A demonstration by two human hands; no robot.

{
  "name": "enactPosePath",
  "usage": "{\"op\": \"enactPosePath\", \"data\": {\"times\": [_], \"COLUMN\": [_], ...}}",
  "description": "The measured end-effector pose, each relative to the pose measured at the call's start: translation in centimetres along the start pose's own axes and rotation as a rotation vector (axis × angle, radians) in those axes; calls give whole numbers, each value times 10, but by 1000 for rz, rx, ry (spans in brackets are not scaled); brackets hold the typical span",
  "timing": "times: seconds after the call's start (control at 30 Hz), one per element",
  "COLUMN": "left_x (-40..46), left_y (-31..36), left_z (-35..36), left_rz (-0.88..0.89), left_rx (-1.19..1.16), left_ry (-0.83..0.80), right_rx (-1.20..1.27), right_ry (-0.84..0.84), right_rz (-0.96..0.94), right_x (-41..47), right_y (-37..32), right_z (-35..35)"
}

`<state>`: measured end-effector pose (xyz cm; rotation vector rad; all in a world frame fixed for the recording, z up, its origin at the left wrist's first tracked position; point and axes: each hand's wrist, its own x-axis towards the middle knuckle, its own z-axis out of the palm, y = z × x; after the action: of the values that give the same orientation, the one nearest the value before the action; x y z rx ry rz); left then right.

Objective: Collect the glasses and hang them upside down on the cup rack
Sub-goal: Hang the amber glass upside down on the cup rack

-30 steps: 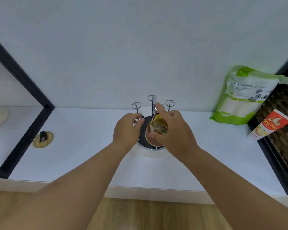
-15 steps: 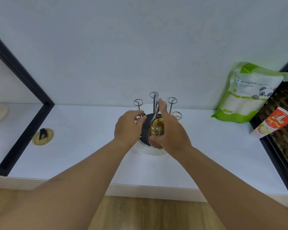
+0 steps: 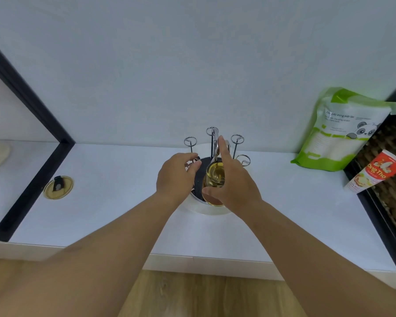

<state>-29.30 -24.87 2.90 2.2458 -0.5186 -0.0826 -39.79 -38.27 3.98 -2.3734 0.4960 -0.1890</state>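
White bench (image 3: 284,202): carries everything; wall behind, black frames at both ends.
Green pouch (image 3: 343,131): far right, leaning on the wall, well apart from the work.
Rack (image 3: 212,143): chrome prongs with ring tips on a round base, centre of the bench, close to the wall. Visible prongs bare; front ones hidden by the hands.
Right hand (image 3: 233,186): grips the glass, thumb on the near side, index finger stretched up along the centre post.
Left hand (image 3: 177,177): fingers curled at the rack's left edge, touching a copper-coloured prong. Looks like it steadies the rack; can't tell whether it truly clamps anything.
Red tube (image 3: 375,175): right edge, against a wicker basket.
Glass (image 3: 215,177): amber-tinted, in the right hand, over the rack's front, just beside the left hand. Looks tilted; can't tell which end is up.
Lid (image 3: 58,187): small round, far left, irrelevant.
Risk 1: rim catches a ring tip going on, so the glass chips or slips from the grip.
Risk 2: the rack is light; a sideways push tips it if the left hand lets go.
Risk 3: glass seated shallow on the prong could slide off once released.
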Motion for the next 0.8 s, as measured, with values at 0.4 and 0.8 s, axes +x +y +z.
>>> {"op": "enactPosePath", "data": {"times": [0.4, 0.8], "left_x": [-12, -41], "left_y": [7, 28], "left_z": [2, 16], "left_rz": [42, 66], "left_rx": [43, 56], "left_ry": [26, 5], "right_rx": [22, -90], "right_ry": [-27, -24], "right_rz": [-17, 1], "right_x": [-13, -23], "right_y": [7, 28], "right_z": [-32, -49]}}
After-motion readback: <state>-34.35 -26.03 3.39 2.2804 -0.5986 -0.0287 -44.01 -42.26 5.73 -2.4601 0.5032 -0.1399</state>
